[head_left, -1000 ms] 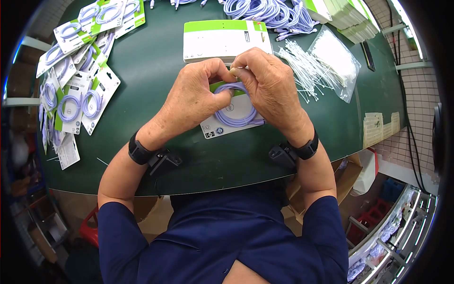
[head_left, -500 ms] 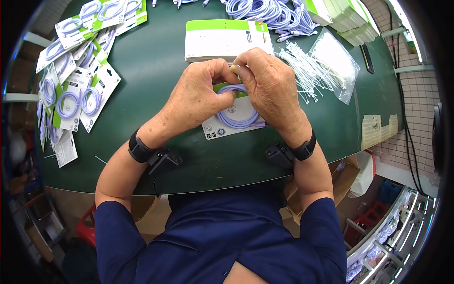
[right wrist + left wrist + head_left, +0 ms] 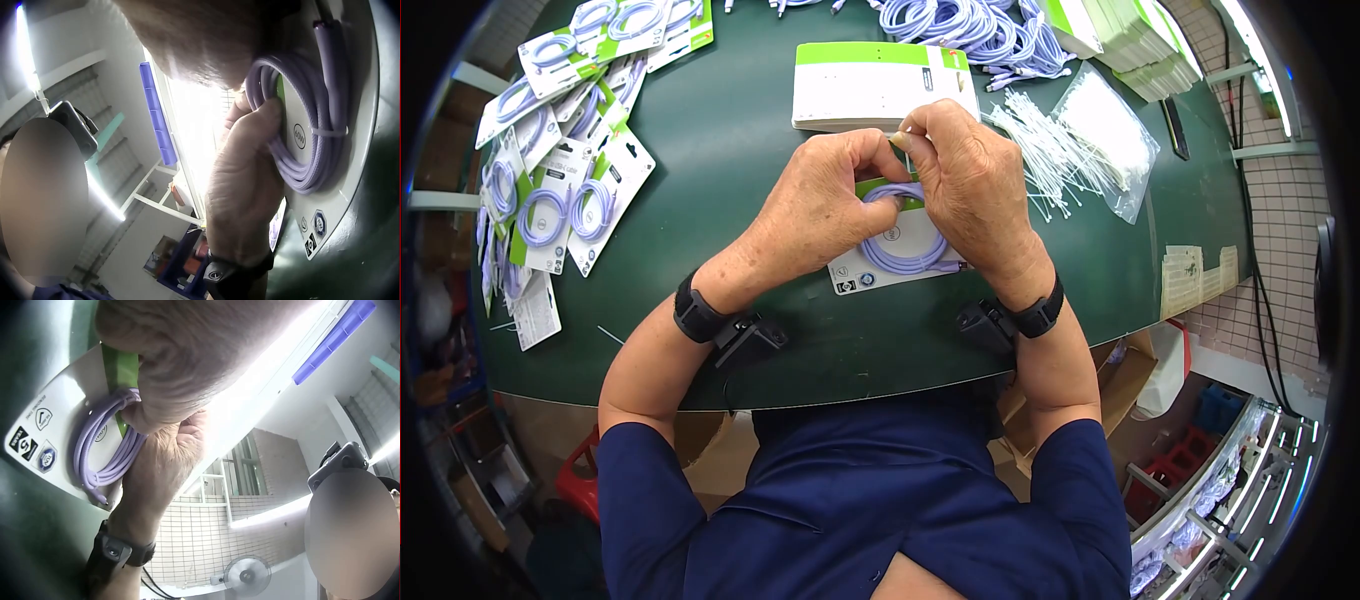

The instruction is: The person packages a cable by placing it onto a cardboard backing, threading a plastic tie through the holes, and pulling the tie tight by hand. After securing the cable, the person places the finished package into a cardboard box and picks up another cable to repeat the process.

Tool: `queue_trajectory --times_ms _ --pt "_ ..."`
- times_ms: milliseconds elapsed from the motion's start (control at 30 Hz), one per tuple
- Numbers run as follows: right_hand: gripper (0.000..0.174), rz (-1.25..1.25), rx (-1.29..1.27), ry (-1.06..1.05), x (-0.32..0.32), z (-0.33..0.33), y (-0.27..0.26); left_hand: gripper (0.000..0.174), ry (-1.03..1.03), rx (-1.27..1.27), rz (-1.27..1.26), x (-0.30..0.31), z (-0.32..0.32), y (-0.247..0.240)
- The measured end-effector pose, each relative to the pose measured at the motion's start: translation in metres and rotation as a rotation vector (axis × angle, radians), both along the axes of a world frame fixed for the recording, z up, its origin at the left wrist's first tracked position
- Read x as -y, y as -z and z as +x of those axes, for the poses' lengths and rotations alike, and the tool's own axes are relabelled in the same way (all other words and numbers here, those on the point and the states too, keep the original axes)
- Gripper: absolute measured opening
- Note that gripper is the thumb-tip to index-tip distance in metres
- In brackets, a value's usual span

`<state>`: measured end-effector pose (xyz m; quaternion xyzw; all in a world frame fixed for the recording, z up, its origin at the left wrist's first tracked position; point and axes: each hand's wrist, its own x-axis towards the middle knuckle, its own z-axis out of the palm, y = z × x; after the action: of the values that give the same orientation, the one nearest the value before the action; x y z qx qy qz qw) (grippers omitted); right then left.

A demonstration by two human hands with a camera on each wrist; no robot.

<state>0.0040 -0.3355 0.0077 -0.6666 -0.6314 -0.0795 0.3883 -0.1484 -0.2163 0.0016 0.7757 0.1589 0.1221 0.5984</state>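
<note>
A coiled lilac cable [image 3: 907, 262] lies on a white and green card [image 3: 850, 275] below both hands. The left hand [image 3: 820, 195] has its thumb on the top of the coil, its index finger curled up toward the other hand. The right hand [image 3: 972, 180] pinches a thin pale tie [image 3: 907, 160] between thumb and index finger at the card's green top. In the right wrist view, the left thumb reaches inside the coil [image 3: 300, 125], and a thin white tie [image 3: 329, 132] crosses its strands. The left wrist view shows the coil [image 3: 94, 450] beside the thumb; the fingertips are hidden.
A stack of cards [image 3: 875, 90] stands just beyond the hands. White ties [image 3: 1050, 150] and a plastic bag [image 3: 1110, 140] lie to the right, loose lilac cables [image 3: 970, 30] at the back. Carded cables [image 3: 545, 215] pile up at the left; more card stacks [image 3: 1125, 40] stand back right.
The right hand's pinching fingertips have shifted slightly, and a short length of the pale tie shows below them. The left hand stays at the coil. The head view has drifted slightly.
</note>
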Motion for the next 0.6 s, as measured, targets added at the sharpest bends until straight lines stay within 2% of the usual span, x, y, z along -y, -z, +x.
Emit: queue_trajectory --times_ms 267,400,500,600 --pt "0.01 -0.01 -0.03 0.036 0.002 -0.002 0.004 0.017 -0.004 0.011 0.021 0.0 0.0 0.003" --pt "0.013 -0.015 -0.107 0.006 0.002 -0.001 0.004 0.015 0.0 0.029 0.018 -0.001 0.0 0.001" --pt "0.017 0.1 -0.26 -0.098 0.0 -0.001 -0.003 0.015 -0.017 0.079 0.017 -0.001 -0.001 -0.001" --pt "0.019 0.128 -0.13 -0.152 0.004 0.003 -0.016 0.017 -0.057 0.156 0.009 -0.003 -0.002 -0.005"
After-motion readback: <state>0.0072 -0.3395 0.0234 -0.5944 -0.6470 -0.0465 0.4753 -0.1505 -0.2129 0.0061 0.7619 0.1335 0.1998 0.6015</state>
